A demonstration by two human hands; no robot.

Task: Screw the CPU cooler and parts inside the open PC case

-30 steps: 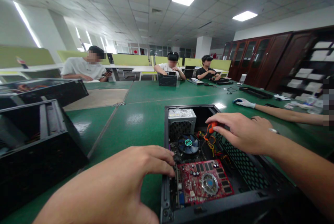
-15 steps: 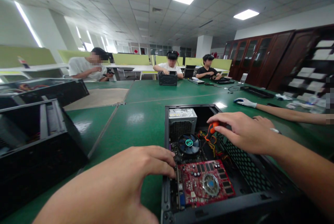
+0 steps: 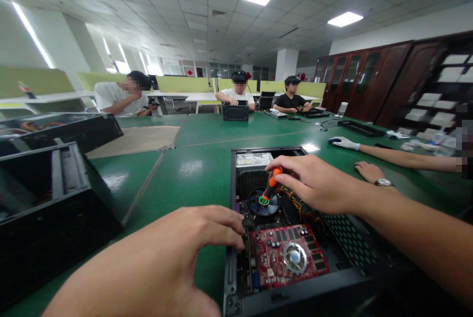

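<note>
An open black computer case (image 3: pixel 231 258) lies on the table before me. My right hand (image 3: pixel 310 179) grips a screwdriver (image 3: pixel 274 179) by its orange and black handle, above the round cooling fan (image 3: pixel 271 209); its tip is hidden from me. My left hand (image 3: pixel 188 238) is open, its stretched fingers reaching over the case's left edge beside the red graphics card (image 3: pixel 268 260). The thumb lies apart, outside the case. A grey power supply (image 3: pixel 254 159) sits at the case's far end, partly behind my right hand. Yellow and black cables (image 3: pixel 293 201) run beside the fan.
Another open case (image 3: pixel 55 213) stands at left, with a further case (image 3: pixel 88 129) behind it. On the green table (image 3: pixel 192 174) at right rest a co-worker's gloved hand (image 3: pixel 343 143) and bare hand (image 3: pixel 367 171). Three people sit across the table. A black panel (image 3: pixel 360 128) lies far right.
My right hand has moved left with the screwdriver, from over the cables to over the cooling fan. My left hand stays at the case's edge.
</note>
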